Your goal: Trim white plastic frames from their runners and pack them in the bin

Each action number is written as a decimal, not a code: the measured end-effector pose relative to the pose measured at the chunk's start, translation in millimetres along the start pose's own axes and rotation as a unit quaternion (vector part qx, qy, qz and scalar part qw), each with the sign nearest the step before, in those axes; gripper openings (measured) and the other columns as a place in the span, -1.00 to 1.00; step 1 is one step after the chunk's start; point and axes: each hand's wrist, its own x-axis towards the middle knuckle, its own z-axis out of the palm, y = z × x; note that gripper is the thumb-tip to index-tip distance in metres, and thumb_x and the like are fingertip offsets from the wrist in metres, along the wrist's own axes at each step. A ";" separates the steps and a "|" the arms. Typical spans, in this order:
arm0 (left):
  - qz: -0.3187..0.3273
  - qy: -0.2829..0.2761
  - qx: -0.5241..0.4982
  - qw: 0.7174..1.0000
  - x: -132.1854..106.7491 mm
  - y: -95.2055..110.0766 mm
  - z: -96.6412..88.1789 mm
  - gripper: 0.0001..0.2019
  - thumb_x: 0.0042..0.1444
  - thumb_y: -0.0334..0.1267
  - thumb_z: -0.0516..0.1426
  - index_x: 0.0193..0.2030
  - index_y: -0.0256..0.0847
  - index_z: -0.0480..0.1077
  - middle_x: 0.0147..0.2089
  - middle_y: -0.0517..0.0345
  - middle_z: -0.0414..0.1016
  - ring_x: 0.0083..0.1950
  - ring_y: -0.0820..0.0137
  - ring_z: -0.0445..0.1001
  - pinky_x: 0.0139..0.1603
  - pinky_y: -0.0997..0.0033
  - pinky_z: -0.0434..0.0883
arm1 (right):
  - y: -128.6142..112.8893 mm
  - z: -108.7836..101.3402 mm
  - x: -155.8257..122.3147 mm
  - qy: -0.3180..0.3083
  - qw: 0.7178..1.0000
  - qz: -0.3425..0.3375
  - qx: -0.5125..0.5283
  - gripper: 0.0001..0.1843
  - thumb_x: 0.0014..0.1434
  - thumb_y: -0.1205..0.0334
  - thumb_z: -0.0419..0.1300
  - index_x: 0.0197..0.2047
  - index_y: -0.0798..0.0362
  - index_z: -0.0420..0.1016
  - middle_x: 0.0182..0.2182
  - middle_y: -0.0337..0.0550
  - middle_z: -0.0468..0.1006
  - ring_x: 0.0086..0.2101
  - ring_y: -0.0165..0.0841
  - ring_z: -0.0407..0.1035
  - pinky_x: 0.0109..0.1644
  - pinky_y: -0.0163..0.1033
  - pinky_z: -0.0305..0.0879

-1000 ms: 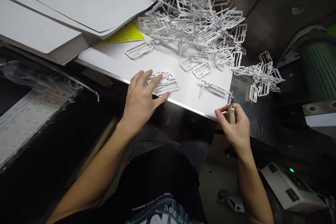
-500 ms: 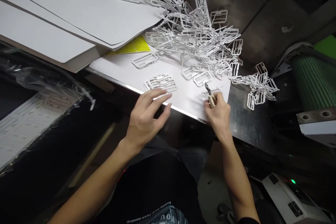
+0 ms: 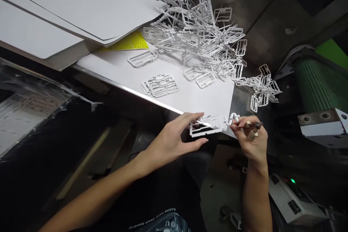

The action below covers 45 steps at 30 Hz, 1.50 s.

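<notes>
My left hand (image 3: 174,139) pinches a flat white plastic frame (image 3: 206,125) by its left end and holds it in the air just off the table's near edge. My right hand (image 3: 251,137) grips a small cutter with wooden handles (image 3: 251,127) and also pinches the curly sprue at the frame's right end. A neat stack of trimmed frames (image 3: 161,84) lies on the white table sheet (image 3: 114,67). Behind it rises a big tangled heap of white plastic frames (image 3: 198,32).
Large white boards (image 3: 62,11) overlap the table at the upper left, with a yellow sheet (image 3: 127,43) under them. A clear bag of flat parts (image 3: 24,116) lies at left. A green ribbed roller (image 3: 320,83) stands at right, and a grey device with a green light (image 3: 293,195) below it.
My left hand left the stack and came right to take one frame. My right hand, with the cutter, lifted that frame off the sheet and drew it past the table's edge.
</notes>
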 end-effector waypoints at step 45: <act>0.119 0.148 0.159 0.969 -2.3 3.5 -4.9 -0.41 0.27 -0.39 0.31 0.40 -0.09 0.31 0.23 -0.02 0.56 0.19 0.20 0.60 0.25 0.18 0.61 | -38.9 5.3 -10.3 -0.127 0.970 0.139 -0.151 -0.63 0.50 -0.07 0.18 -0.21 0.02 0.57 -0.52 -0.33 0.38 -0.51 -0.39 0.28 -0.41 -0.29 0.14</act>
